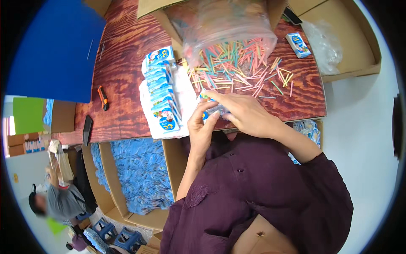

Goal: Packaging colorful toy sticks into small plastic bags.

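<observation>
Close to my body, over the table's near edge, both hands meet around a small blue-and-white printed packet (204, 98). My left hand (201, 122) pinches it from the left with thumb and fingers. My right hand (247, 112) closes over it from the other side, its fingers covering most of the packet. Just left of them, a row of overlapping blue-and-white packets (165, 95) lies on a white cloth (183, 91). Beyond my hands, many thin pastel sticks (249, 78) in pink, yellow, green and blue spill from a clear plastic bag (228, 31).
The bag lies in a cardboard box (165, 25) on the red wood-patterned table (122, 55). An orange-black cutter (102, 98), a dark phone-like object (87, 130) and a small carton (298, 45) lie around. Boxes of blue packets (141, 173) stand below. Another person (65, 201) is at far left.
</observation>
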`<state>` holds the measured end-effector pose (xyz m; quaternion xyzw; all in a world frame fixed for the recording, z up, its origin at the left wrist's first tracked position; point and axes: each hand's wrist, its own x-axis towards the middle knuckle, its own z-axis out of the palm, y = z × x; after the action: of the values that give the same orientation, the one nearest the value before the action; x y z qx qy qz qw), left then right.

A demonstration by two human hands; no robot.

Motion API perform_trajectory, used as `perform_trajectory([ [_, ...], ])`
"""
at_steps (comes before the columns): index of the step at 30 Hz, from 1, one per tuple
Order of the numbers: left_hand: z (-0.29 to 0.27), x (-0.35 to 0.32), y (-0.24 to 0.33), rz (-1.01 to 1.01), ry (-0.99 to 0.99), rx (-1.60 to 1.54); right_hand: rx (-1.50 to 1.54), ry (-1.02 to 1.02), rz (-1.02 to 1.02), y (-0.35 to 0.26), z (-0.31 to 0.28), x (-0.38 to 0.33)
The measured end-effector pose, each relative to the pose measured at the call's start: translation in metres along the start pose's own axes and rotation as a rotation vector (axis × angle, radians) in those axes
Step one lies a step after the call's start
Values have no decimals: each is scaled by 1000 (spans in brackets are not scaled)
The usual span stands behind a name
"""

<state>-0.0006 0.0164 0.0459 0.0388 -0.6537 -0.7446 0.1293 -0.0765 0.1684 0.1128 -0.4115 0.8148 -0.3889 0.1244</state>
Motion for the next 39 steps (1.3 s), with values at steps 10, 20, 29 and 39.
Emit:
perform_trajectory([
  [10,-64,-6,4,56,563,24,143,-4,88,24,12,-2],
  [20,-93,-10,-30,130,592,695,-69,118,-163,35,62,87],
  [29,-77,-5,-27,-19,580,965,-381,314,-215,29,101,229],
  [39,-76,5,-15,-36,623,921,-48,-11,-311,28,102,204],
])
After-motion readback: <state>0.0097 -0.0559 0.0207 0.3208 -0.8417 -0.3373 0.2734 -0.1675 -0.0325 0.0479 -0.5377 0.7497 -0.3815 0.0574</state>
